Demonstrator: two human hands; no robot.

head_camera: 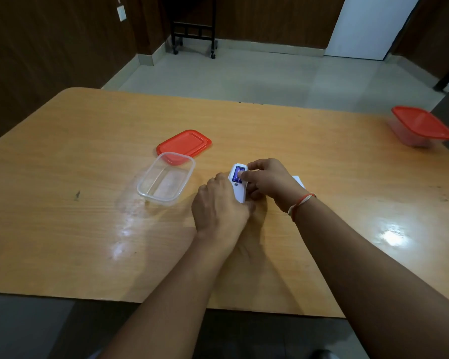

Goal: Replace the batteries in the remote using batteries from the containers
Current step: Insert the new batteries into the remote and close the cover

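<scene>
A white remote [238, 190] lies back-up at the middle of the wooden table [62, 229], its battery bay open and showing blue-purple batteries [236, 176]. My left hand [218, 206] grips the remote's lower body from the left. My right hand [267, 180] holds its right side, with a fingertip pressing on the batteries in the bay. A white piece [299, 181], perhaps the bay cover, peeks out from behind my right wrist. To the left stands an open clear container [166, 178] that looks empty, its red lid [184, 145] lying just behind it.
A second clear container with a red lid on [421, 125] sits at the table's far right corner. Beyond the table are a tiled floor, a black wheeled stand [195, 35] and a white door [368, 27]. The near table edge runs below my forearms.
</scene>
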